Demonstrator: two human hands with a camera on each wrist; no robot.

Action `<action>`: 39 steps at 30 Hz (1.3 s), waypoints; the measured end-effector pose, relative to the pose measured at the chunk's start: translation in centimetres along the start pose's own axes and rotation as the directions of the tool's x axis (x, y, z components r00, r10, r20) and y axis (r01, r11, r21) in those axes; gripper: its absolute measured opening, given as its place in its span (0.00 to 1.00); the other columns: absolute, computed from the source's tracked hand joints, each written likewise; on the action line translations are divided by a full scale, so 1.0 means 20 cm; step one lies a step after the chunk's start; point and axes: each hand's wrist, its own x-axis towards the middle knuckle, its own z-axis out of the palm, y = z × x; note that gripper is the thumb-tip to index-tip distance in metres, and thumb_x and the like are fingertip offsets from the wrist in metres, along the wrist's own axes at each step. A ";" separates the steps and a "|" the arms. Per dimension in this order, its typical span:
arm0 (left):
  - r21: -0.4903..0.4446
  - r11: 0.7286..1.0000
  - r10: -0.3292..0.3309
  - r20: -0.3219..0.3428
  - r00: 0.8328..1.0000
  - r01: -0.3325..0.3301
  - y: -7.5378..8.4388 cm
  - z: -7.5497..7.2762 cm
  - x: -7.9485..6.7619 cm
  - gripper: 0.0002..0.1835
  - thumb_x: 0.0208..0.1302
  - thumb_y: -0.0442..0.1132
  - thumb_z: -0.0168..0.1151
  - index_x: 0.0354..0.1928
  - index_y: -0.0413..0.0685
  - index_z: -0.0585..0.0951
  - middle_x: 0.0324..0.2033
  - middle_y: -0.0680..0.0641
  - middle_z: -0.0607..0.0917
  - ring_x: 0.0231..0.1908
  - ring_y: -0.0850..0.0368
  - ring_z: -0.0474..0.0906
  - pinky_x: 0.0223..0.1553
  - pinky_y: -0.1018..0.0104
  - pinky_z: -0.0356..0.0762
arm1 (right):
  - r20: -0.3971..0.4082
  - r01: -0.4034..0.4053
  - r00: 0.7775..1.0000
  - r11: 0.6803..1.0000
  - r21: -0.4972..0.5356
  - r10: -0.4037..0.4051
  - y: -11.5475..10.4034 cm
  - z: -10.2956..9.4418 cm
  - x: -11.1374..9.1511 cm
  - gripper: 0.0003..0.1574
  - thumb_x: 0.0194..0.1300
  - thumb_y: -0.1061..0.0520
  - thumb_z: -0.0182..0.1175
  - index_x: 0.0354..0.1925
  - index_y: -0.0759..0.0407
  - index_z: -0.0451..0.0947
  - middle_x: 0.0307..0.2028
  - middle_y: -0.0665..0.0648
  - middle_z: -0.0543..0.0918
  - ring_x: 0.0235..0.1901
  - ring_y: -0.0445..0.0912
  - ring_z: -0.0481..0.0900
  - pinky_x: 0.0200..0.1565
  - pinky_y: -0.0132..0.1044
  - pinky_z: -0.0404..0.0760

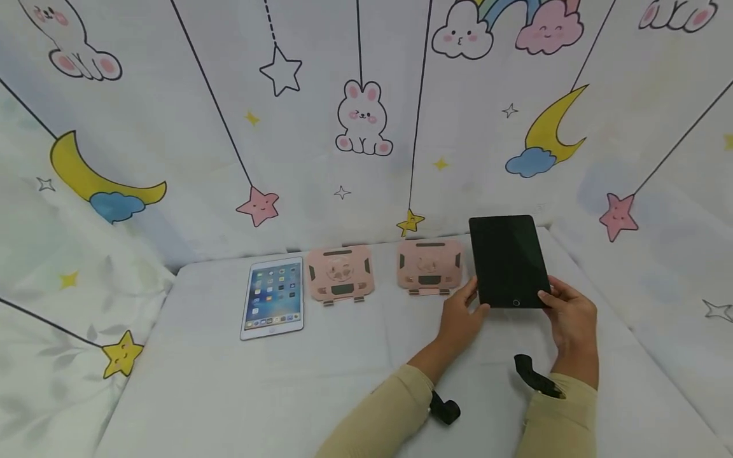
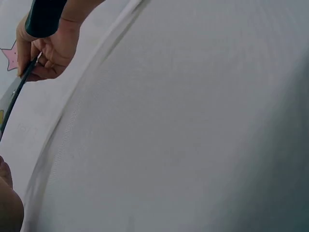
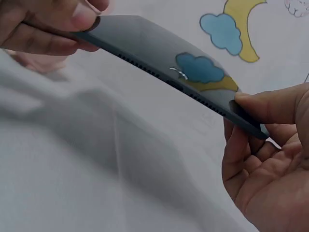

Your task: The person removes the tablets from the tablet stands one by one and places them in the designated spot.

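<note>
Both hands hold a black tablet [image 1: 509, 261] by its lower corners, its dark screen and home button facing the head view. At its lower left corner the left hand [image 1: 461, 318] grips the edge. The right hand [image 1: 572, 315] pinches the lower right corner, thumb on the front and fingers behind. In the right wrist view the tablet [image 3: 164, 67] appears edge-on and tilted, raised off the table, with speaker holes and a port along its bottom edge. A pink case [image 1: 429, 266] with dark corner patches lies just left of the left hand.
A white tablet [image 1: 272, 299] with its screen lit lies at the left on the white-covered table [image 1: 321, 394]. Beside it is another pink case [image 1: 340, 273]. A printed cloth [image 1: 321, 146] with bunnies, stars and moons hangs behind the table. Black straps [image 1: 535, 375] show at the wrists.
</note>
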 end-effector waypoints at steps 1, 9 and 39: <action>0.003 1.000 -0.012 0.004 1.000 0.012 -0.02 0.01 -0.01 0.35 0.71 0.32 0.62 0.77 0.45 0.63 0.74 0.51 0.70 0.71 0.63 0.69 0.68 0.76 0.68 | -0.005 -0.018 1.000 1.000 -0.020 0.018 0.01 -0.01 0.01 0.24 0.53 0.77 0.71 0.45 0.57 0.90 0.31 0.50 0.81 0.32 0.40 0.80 0.32 0.29 0.84; 0.095 0.990 -0.102 -0.006 0.995 0.102 -0.07 0.03 -0.02 0.38 0.73 0.33 0.60 0.80 0.60 0.57 0.74 0.53 0.70 0.70 0.61 0.71 0.69 0.68 0.72 | -0.032 -0.084 0.996 0.966 -0.243 0.079 0.09 -0.05 0.08 0.21 0.58 0.71 0.71 0.45 0.49 0.90 0.32 0.43 0.82 0.35 0.34 0.79 0.35 0.23 0.82; 0.498 0.841 -0.179 -0.113 0.977 0.212 -0.04 0.12 0.02 0.35 0.67 0.38 0.68 0.74 0.53 0.67 0.59 0.49 0.82 0.60 0.57 0.76 0.61 0.67 0.77 | -0.027 0.111 0.965 0.496 -0.861 -0.262 0.21 0.00 0.08 0.27 0.71 0.54 0.62 0.66 0.58 0.78 0.61 0.64 0.83 0.62 0.58 0.79 0.68 0.52 0.72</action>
